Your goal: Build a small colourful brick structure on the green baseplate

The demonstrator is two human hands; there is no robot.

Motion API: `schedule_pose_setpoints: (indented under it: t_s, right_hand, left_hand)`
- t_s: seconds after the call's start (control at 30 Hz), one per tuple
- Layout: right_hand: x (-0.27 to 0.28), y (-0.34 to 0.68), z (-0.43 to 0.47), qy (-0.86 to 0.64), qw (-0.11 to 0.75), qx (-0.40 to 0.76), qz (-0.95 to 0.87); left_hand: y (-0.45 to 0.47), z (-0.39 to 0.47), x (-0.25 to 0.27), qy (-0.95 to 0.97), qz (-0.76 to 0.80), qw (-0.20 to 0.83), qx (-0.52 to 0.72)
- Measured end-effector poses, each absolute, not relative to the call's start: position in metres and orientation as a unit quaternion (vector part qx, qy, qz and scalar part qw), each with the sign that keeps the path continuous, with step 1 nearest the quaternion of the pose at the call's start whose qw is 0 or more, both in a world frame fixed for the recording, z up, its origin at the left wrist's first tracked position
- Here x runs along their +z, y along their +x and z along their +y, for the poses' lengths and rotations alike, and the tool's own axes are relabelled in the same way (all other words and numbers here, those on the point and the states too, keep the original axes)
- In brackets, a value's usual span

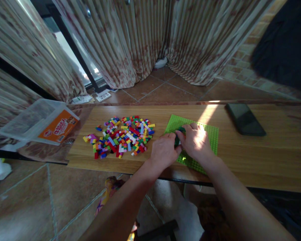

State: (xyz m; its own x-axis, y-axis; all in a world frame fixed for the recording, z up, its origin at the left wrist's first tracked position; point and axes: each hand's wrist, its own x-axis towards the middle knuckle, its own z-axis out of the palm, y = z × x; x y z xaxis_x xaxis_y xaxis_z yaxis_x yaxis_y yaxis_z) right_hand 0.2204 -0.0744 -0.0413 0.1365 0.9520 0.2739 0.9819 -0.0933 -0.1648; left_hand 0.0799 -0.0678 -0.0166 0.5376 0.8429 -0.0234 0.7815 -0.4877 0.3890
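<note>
A light green studded baseplate (213, 137) lies at an angle on the wooden table, with both hands over it. My left hand (165, 149) is closed at the plate's left side, its fingertips on dark green toy bricks (177, 140). From the other side my right hand (195, 139) curls its fingers and thumb against the same bricks. The two hands nearly meet, and fingers cover much of the bricks, so their exact shape is hidden. To the left, a wide heap of small multicoloured toy bricks (125, 137) is spread over the table.
A black phone (245, 119) lies on the table (240, 160) to the right. At the far left stands a clear plastic box (27, 124) with an orange label. Curtains (115, 43) hang behind the table, and papers (102, 96) lie near the window frame.
</note>
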Motion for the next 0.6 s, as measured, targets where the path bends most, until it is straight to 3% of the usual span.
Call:
schedule_pose_setpoints:
  t_s: [0.6]
  right_hand:
    - [-0.0410,0.2198,-0.0758,-0.732,0.167,-0.048,-0.658]
  left_hand:
    - [0.0804,-0.0684,-0.0132,0.856,0.475,0.187,0.077]
